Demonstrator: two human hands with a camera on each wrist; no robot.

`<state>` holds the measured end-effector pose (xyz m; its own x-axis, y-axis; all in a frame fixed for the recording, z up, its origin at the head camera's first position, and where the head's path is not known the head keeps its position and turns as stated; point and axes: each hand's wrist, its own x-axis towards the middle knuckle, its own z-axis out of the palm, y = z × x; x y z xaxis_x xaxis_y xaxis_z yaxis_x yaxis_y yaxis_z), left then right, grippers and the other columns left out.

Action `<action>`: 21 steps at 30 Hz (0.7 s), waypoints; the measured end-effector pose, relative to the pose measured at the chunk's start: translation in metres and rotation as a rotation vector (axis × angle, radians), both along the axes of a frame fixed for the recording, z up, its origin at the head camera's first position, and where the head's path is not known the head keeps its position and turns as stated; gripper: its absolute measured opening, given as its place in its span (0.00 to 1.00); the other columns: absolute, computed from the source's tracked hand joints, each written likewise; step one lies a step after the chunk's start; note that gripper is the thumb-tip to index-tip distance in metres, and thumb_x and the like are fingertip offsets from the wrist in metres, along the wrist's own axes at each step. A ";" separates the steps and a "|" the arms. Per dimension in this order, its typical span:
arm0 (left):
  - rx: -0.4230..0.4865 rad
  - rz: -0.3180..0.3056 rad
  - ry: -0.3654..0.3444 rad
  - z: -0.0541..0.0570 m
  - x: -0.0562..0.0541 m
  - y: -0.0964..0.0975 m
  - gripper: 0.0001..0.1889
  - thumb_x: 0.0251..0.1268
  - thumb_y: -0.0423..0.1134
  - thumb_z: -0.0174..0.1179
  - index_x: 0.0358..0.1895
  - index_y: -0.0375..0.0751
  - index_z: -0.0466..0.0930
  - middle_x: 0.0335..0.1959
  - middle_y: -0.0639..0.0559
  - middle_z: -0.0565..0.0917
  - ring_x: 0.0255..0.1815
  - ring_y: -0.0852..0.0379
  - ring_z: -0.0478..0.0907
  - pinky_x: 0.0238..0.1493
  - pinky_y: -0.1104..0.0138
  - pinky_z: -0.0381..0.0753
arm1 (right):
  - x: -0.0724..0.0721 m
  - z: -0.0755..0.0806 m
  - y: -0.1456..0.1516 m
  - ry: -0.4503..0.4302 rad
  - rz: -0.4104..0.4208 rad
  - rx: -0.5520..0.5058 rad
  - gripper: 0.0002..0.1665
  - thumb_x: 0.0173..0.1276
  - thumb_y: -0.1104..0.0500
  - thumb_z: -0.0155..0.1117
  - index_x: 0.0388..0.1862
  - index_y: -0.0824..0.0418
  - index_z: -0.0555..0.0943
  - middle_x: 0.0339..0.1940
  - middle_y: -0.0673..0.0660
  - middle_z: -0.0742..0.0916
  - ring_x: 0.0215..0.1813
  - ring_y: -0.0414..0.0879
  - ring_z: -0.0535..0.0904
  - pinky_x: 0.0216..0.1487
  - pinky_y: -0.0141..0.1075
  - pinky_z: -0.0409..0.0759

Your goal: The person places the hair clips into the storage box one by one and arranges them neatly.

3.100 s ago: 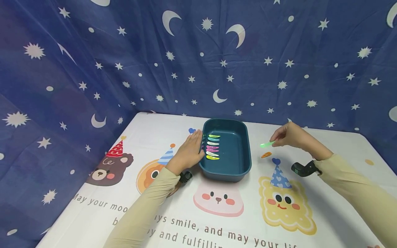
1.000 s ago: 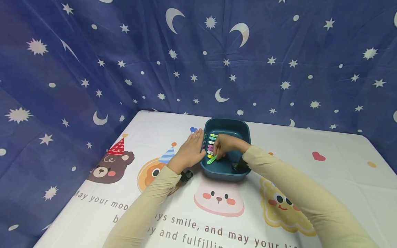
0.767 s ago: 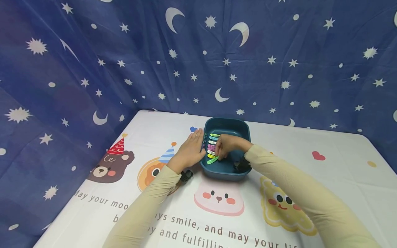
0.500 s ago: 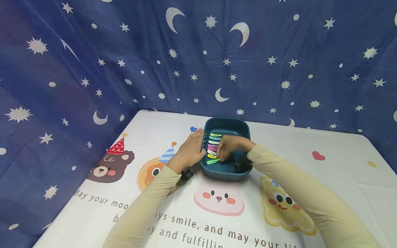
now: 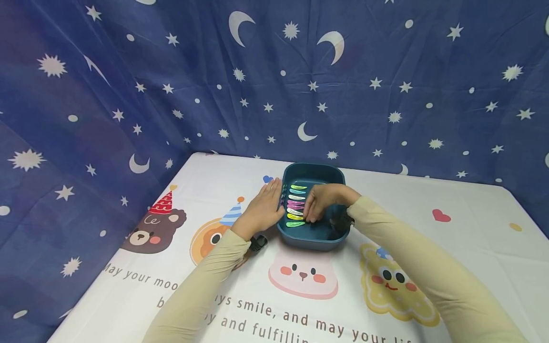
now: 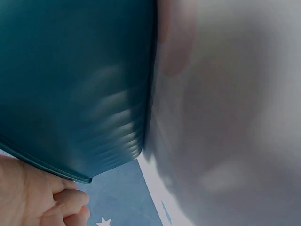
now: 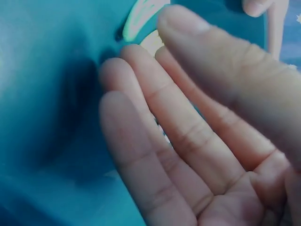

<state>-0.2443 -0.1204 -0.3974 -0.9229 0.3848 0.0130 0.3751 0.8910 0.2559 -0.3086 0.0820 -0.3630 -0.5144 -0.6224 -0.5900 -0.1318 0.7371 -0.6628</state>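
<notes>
A row of several hair clips lies along the left side inside a dark teal basin (image 5: 315,232). The nearest is a green hair clip (image 5: 295,224), with a yellow hair clip (image 5: 295,216) just beyond it. White, pink, blue and lime clips continue toward the back. Inside the basin, my right hand (image 5: 321,201) hovers beside the row's right ends. The right wrist view shows its thumb (image 7: 211,56) apart from the fingers, and nothing between them. Against the basin's left rim rests my left hand (image 5: 262,209), its fingers straight.
A white tablecloth (image 5: 467,247) with printed cartoon figures covers the table under the basin. A blue curtain (image 5: 214,71) with moons and stars hangs behind and to the left. Each wrist wears a small black camera. My right sleeve (image 5: 411,257) covers part of the table right of the basin.
My right hand brought the green hair clip from the table at right into the basin, laid it at the row's near end and let go. An orange clip is now hidden. The left hand stayed.
</notes>
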 end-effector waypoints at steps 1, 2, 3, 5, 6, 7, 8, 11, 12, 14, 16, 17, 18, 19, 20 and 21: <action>0.002 0.000 0.000 0.000 0.000 0.000 0.37 0.68 0.44 0.43 0.74 0.31 0.39 0.77 0.40 0.46 0.78 0.46 0.41 0.78 0.60 0.41 | 0.000 0.001 0.001 -0.014 0.002 -0.011 0.14 0.56 0.67 0.68 0.43 0.70 0.83 0.37 0.58 0.89 0.37 0.39 0.85 0.44 0.36 0.84; 0.003 0.000 0.000 0.000 0.000 0.000 0.37 0.68 0.44 0.43 0.74 0.31 0.40 0.77 0.40 0.46 0.78 0.46 0.41 0.78 0.60 0.41 | -0.001 0.003 0.003 -0.027 0.003 -0.022 0.15 0.57 0.67 0.67 0.44 0.70 0.83 0.38 0.58 0.89 0.37 0.39 0.85 0.45 0.36 0.84; 0.004 -0.001 0.000 0.000 0.000 0.000 0.37 0.68 0.44 0.43 0.74 0.31 0.40 0.77 0.40 0.46 0.78 0.46 0.41 0.78 0.59 0.41 | -0.002 0.005 0.004 -0.040 0.003 -0.034 0.16 0.57 0.68 0.67 0.45 0.70 0.82 0.39 0.59 0.89 0.38 0.40 0.85 0.45 0.36 0.84; 0.003 0.000 0.000 0.000 0.001 0.000 0.37 0.68 0.44 0.42 0.74 0.31 0.40 0.77 0.40 0.46 0.78 0.46 0.41 0.78 0.59 0.41 | -0.003 0.008 0.008 -0.059 0.009 -0.057 0.17 0.58 0.67 0.66 0.48 0.71 0.81 0.42 0.60 0.89 0.39 0.41 0.85 0.46 0.37 0.84; 0.005 0.001 -0.001 0.000 0.001 0.000 0.37 0.68 0.44 0.42 0.74 0.31 0.40 0.77 0.40 0.46 0.78 0.46 0.41 0.78 0.59 0.41 | -0.003 0.011 0.010 -0.068 0.007 -0.066 0.18 0.59 0.67 0.65 0.49 0.71 0.81 0.43 0.60 0.88 0.40 0.41 0.85 0.47 0.37 0.84; 0.005 0.002 -0.002 0.000 0.001 0.001 0.37 0.68 0.44 0.42 0.74 0.31 0.40 0.77 0.40 0.46 0.78 0.46 0.41 0.78 0.59 0.41 | -0.004 0.012 0.012 -0.070 0.009 -0.073 0.19 0.59 0.67 0.65 0.50 0.71 0.80 0.44 0.60 0.88 0.41 0.41 0.85 0.47 0.37 0.84; 0.006 0.004 -0.003 0.000 0.001 0.001 0.37 0.68 0.44 0.42 0.74 0.31 0.40 0.77 0.40 0.46 0.78 0.46 0.41 0.78 0.59 0.41 | -0.004 0.014 0.014 -0.069 0.008 -0.081 0.20 0.59 0.67 0.65 0.51 0.71 0.80 0.45 0.61 0.88 0.42 0.42 0.85 0.47 0.37 0.84; 0.010 0.009 -0.005 0.001 0.001 0.001 0.37 0.68 0.44 0.42 0.74 0.31 0.40 0.77 0.40 0.46 0.78 0.46 0.40 0.78 0.59 0.41 | -0.005 0.022 0.022 -0.057 0.014 -0.103 0.23 0.60 0.66 0.65 0.54 0.72 0.77 0.48 0.63 0.86 0.45 0.44 0.85 0.48 0.37 0.84; 0.013 0.011 -0.005 0.001 0.001 0.001 0.37 0.68 0.44 0.42 0.74 0.31 0.40 0.77 0.40 0.46 0.78 0.46 0.40 0.78 0.59 0.41 | -0.004 0.025 0.024 -0.054 0.012 -0.113 0.24 0.60 0.66 0.65 0.55 0.73 0.76 0.49 0.64 0.86 0.47 0.47 0.85 0.49 0.38 0.83; 0.009 0.011 -0.006 0.001 0.001 0.001 0.37 0.68 0.44 0.42 0.74 0.31 0.39 0.77 0.40 0.46 0.78 0.47 0.40 0.78 0.59 0.41 | -0.004 0.031 0.030 -0.043 0.008 -0.131 0.25 0.60 0.66 0.65 0.56 0.74 0.75 0.51 0.66 0.84 0.49 0.49 0.85 0.50 0.38 0.83; 0.006 0.012 -0.006 0.001 0.001 0.001 0.37 0.68 0.44 0.42 0.74 0.32 0.39 0.77 0.41 0.45 0.78 0.47 0.40 0.78 0.59 0.41 | -0.002 0.037 0.037 -0.033 0.002 -0.153 0.25 0.60 0.66 0.65 0.57 0.73 0.75 0.53 0.69 0.83 0.51 0.51 0.84 0.52 0.41 0.82; 0.006 0.013 -0.008 0.001 0.001 0.001 0.37 0.68 0.44 0.42 0.74 0.32 0.39 0.77 0.41 0.45 0.78 0.47 0.39 0.78 0.59 0.40 | -0.001 0.040 0.040 -0.027 0.002 -0.165 0.26 0.60 0.67 0.64 0.57 0.73 0.75 0.54 0.70 0.82 0.52 0.53 0.83 0.53 0.43 0.82; 0.005 0.014 -0.008 0.000 0.001 0.001 0.37 0.68 0.44 0.42 0.74 0.32 0.39 0.77 0.41 0.45 0.79 0.48 0.39 0.78 0.60 0.40 | -0.001 0.042 0.044 -0.018 0.000 -0.176 0.25 0.60 0.67 0.64 0.57 0.73 0.75 0.54 0.69 0.82 0.52 0.51 0.83 0.54 0.45 0.81; 0.004 0.015 -0.008 0.000 0.001 0.001 0.37 0.68 0.44 0.42 0.74 0.32 0.39 0.77 0.41 0.45 0.79 0.48 0.39 0.78 0.60 0.40 | -0.001 0.044 0.049 -0.007 0.002 -0.188 0.26 0.60 0.66 0.65 0.57 0.72 0.75 0.54 0.69 0.82 0.52 0.50 0.84 0.55 0.44 0.81; 0.005 0.017 -0.011 0.000 0.001 0.001 0.37 0.68 0.44 0.42 0.74 0.32 0.39 0.77 0.41 0.45 0.79 0.48 0.39 0.78 0.60 0.40 | 0.000 0.045 0.053 0.001 -0.005 -0.203 0.26 0.59 0.66 0.65 0.57 0.72 0.75 0.54 0.68 0.83 0.52 0.50 0.83 0.55 0.45 0.80; 0.004 0.018 -0.012 0.000 0.001 0.001 0.37 0.68 0.45 0.42 0.74 0.32 0.39 0.77 0.41 0.45 0.79 0.48 0.39 0.78 0.60 0.40 | 0.000 0.046 0.058 0.012 -0.009 -0.218 0.27 0.59 0.66 0.66 0.57 0.72 0.75 0.54 0.68 0.83 0.53 0.51 0.83 0.55 0.44 0.80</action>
<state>-0.2434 -0.1190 -0.3969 -0.9296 0.3685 0.0035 0.3563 0.8964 0.2638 -0.3091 0.1400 -0.3171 -0.5266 -0.7299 -0.4359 -0.1349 0.5780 -0.8048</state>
